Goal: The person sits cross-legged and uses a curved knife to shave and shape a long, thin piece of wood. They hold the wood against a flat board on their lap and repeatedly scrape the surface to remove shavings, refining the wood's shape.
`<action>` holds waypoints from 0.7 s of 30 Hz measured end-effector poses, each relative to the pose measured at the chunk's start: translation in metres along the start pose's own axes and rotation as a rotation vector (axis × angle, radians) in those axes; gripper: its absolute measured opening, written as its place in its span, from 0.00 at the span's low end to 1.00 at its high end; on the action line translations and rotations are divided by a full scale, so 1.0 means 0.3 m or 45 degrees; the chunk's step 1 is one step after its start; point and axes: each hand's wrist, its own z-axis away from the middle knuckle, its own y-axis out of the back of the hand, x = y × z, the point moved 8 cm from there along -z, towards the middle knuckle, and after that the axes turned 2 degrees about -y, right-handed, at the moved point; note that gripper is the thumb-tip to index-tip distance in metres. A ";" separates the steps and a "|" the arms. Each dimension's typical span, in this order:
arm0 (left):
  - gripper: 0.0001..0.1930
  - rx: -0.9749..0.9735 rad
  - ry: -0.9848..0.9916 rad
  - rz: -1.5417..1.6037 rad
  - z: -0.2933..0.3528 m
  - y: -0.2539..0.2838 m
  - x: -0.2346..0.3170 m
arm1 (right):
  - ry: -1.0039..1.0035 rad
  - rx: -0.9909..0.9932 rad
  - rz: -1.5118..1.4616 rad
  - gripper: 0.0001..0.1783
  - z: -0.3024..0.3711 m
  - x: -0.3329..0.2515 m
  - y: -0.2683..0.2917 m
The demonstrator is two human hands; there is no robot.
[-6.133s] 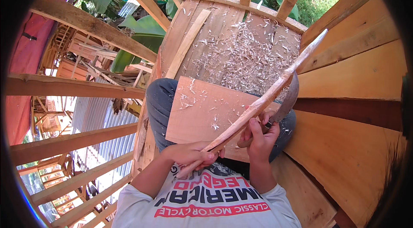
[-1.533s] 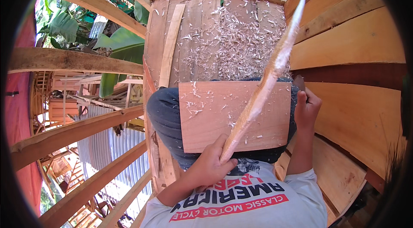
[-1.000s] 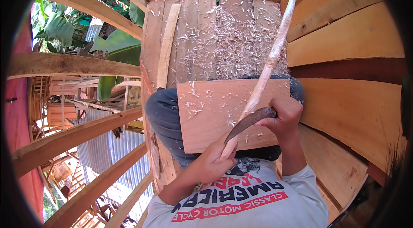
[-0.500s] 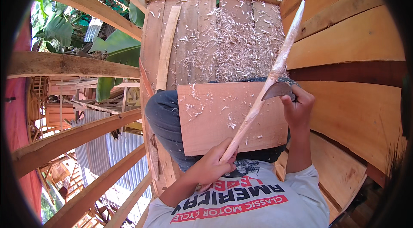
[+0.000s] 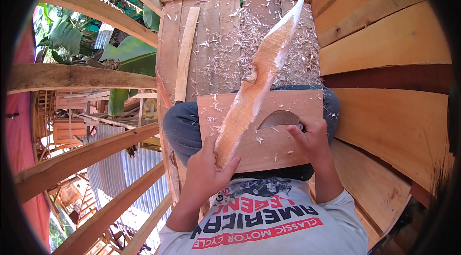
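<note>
My left hand (image 5: 206,166) is closed round the lower end of a long carved piece of wood (image 5: 259,79). Its broad, rough tan face is turned up, with a notch in the left edge and a pale, pointed far end. In my right hand (image 5: 312,137) is a curved knife (image 5: 278,119), its handle mostly hidden by my fingers. The dark, hooked blade points left, just right of the carved wood and apart from it. Beneath both, a flat wooden board (image 5: 297,151) lies across my lap with a few shavings on it.
Wood shavings (image 5: 230,53) cover much of the plank floor (image 5: 170,29) ahead. A narrow wooden strip (image 5: 187,53) lies there on the left. Wooden rails (image 5: 86,76) stand to the left, and a plank wall (image 5: 389,125) rises close on the right.
The carved wood has been rolled from its narrow edge to its broad face and its tip swung left. The knife has come off the wood and moved down and left.
</note>
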 end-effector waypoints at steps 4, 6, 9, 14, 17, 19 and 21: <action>0.27 -0.031 0.011 -0.075 0.032 -0.033 -0.040 | -0.028 -0.145 0.069 0.26 0.031 -0.026 -0.057; 0.27 -0.076 0.072 -0.101 0.057 -0.061 -0.073 | -0.113 -0.296 0.113 0.27 0.052 -0.033 -0.100; 0.26 -0.113 0.108 -0.142 0.097 -0.105 -0.107 | -0.048 -0.416 0.274 0.29 0.089 -0.031 -0.173; 0.28 -0.138 0.186 -0.171 0.159 -0.117 -0.144 | -0.103 -0.493 0.385 0.32 0.111 -0.005 -0.198; 0.30 -0.158 0.236 -0.194 0.188 -0.108 -0.163 | -0.111 -0.531 0.447 0.33 0.113 0.000 -0.201; 0.27 -0.148 0.234 -0.196 0.189 -0.102 -0.159 | -0.106 -0.554 0.472 0.33 0.111 -0.007 -0.206; 0.25 -0.142 0.225 -0.202 0.188 -0.105 -0.163 | -0.108 -0.574 0.486 0.33 0.106 -0.022 -0.212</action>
